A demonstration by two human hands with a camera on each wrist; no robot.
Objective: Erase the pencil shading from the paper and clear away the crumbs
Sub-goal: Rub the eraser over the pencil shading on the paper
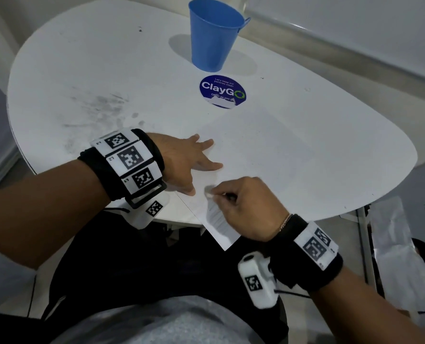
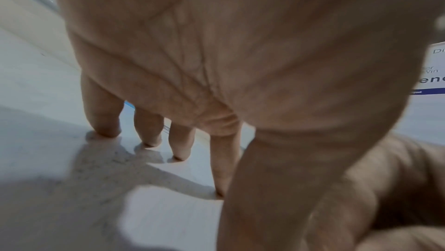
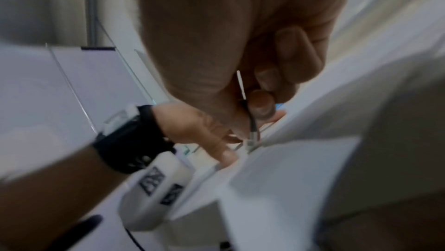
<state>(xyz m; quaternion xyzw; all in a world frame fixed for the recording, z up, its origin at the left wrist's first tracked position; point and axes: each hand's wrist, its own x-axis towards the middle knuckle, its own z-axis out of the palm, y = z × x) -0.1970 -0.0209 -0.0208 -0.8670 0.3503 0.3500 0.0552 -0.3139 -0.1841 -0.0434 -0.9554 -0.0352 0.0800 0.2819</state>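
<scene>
A white paper sheet (image 1: 268,150) lies on the white table (image 1: 82,70), its near corner hanging over the table's front edge. Grey pencil shading (image 1: 215,213) shows on that near part. My left hand (image 1: 201,165) presses flat on the sheet's left edge with spread, straight fingers (image 2: 149,127). My right hand (image 1: 221,194) pinches a thin eraser-tipped pencil (image 3: 251,127). Its pale eraser end (image 1: 209,192) is down on the paper just above the shading, close to my left thumb. No crumbs are clear enough to make out.
A blue metal bucket (image 1: 215,36) stands at the back of the table, behind a round blue ClayGo sticker (image 1: 222,91). Grey smudges (image 1: 99,108) mark the tabletop to the left. A printed poster (image 1: 405,256) lies low on the right, off the table.
</scene>
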